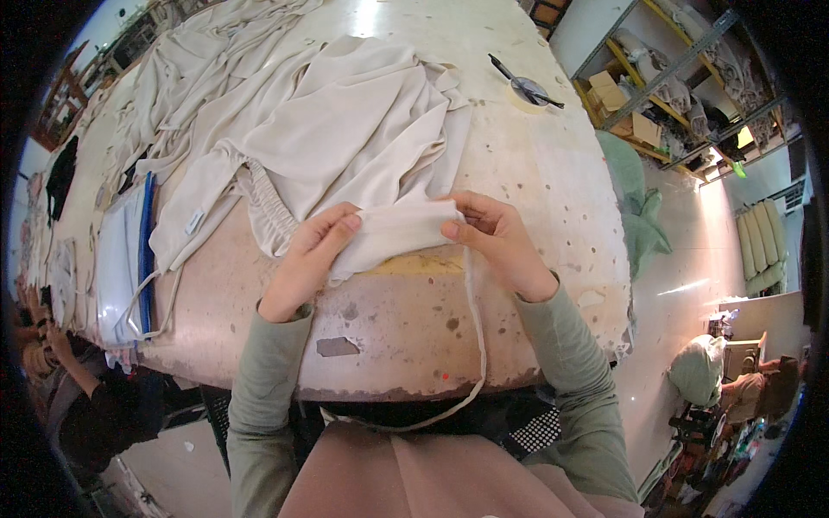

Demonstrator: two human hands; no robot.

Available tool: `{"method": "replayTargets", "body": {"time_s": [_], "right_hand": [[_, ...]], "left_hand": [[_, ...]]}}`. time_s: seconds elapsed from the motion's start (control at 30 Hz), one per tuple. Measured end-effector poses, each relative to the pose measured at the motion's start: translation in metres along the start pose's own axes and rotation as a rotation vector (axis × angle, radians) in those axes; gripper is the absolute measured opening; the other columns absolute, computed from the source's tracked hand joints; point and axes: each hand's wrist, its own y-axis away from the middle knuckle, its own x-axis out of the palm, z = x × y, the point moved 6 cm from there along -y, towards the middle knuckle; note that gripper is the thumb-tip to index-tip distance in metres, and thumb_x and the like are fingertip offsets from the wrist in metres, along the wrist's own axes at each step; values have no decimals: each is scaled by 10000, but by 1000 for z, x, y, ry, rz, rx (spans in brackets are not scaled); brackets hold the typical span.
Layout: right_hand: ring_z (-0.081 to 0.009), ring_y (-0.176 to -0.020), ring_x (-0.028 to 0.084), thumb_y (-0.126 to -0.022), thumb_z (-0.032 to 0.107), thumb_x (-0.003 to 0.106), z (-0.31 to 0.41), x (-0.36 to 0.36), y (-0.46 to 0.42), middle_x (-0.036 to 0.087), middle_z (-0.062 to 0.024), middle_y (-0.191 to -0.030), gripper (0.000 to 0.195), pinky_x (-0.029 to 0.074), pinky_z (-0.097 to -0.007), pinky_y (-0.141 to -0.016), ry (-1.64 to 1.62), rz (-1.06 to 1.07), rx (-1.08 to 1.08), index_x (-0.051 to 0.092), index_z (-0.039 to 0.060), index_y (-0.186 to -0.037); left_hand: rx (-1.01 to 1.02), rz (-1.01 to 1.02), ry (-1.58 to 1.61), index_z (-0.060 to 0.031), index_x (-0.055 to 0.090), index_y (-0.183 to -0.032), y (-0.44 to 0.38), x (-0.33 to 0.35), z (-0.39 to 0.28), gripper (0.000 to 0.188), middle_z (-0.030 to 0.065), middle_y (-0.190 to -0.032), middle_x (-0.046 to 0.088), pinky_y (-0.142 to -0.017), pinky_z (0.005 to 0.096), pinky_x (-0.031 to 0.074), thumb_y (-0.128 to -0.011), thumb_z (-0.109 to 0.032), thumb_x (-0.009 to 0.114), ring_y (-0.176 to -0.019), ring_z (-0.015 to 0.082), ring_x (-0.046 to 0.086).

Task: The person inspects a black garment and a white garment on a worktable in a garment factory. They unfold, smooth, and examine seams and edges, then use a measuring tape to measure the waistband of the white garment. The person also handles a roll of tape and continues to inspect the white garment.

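Observation:
A cream fabric garment [350, 123] lies spread and folded over the worktable [401, 324]. Between thumb and fingers, my left hand [312, 259] pinches the left end of the garment's flat band [407, 223]. The band's right end is gripped by my right hand [499, 241], so the strip is held straight between both hands. From near the right hand a thin cream cord [478, 324] runs down over the table's front edge. Left of my left hand lies a gathered elastic part [269, 201] of the garment. A small white label [193, 221] shows on a cream panel.
At the back right a roll of tape [526, 96] has a black pen [508, 71] across it. A clear bag with a blue edge [126, 259] lies at left. Another person [84, 388] is at the left, and one more sits far right. Shelving [647, 90] stands beyond the table.

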Motion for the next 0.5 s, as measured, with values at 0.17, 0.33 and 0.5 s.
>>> {"method": "replayTargets", "body": {"time_s": [0.17,0.33,0.5], "right_hand": [[-70,-830,553,-893,151,641,39,-66,13,642,-1,-919,178,431,-213,-751,173,-516,-369,668,12,-1001],[-81,-863,529,-950,158,544,107,-129,44,618,-21,-947,214,408,-222,-773,605,-922,-700,643,-8,-1040],[-116,-692,560,-953,185,529,98,-148,108,616,-51,-816,229,443,-234,-636,646,-757,-378,627,-6,-1032]], "left_hand": [[292,27,-921,-52,616,-944,-1,-12,-8,233,131,-679,594,-601,362,452,-880,-276,607,-632,268,594],[554,-398,-1208,-82,642,-879,22,-81,-36,135,79,-756,639,-639,363,456,-791,-178,677,-729,253,605],[658,-722,-1313,-74,660,-955,107,-108,-39,289,59,-882,644,-698,344,480,-675,-23,714,-758,253,585]]}}
